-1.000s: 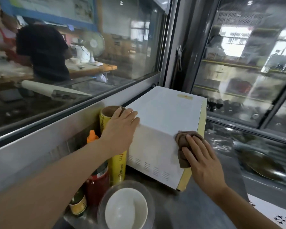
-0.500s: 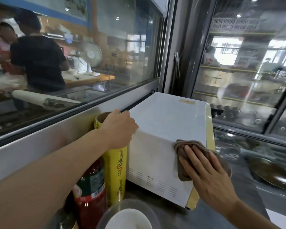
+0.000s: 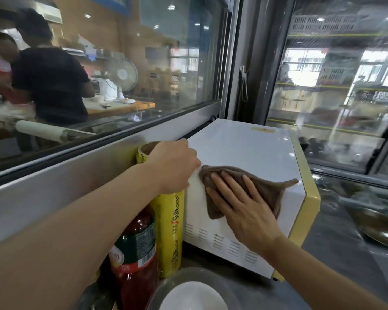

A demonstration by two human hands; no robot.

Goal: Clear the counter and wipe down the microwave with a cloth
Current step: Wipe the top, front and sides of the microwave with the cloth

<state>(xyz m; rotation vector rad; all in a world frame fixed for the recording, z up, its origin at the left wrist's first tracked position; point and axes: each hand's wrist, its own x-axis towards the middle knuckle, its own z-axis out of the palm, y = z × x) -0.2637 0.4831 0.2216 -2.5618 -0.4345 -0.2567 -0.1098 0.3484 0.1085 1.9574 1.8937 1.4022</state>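
Head view: microwave point(image 3: 244, 153) sits on surface point(image 3: 336, 247), beside yellow roll point(image 3: 169, 231). Right hand point(image 3: 242, 211), fingers spread flat, presses cloth point(image 3: 262, 189) on microwave's top/side edge. Left hand point(image 3: 174, 166), fingers curled, grips microwave's top-left edge.

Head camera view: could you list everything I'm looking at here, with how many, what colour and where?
microwave: one, white with yellow front edge, on the counter by the window.
cloth: one, brown, spread over the microwave's near top edge.
cling wrap roll: one, yellow, upright left of the microwave.
sauce bottle: one, red with green label, left of the roll.
bowl: one, white, inside a grey dish at the bottom edge.
counter: one, grey metal.
fan: one, white, beyond the glass.
people: two, behind the glass, far left.
left hand: on the microwave's left top corner, fingers curled.
right hand: flat, pressing the cloth.
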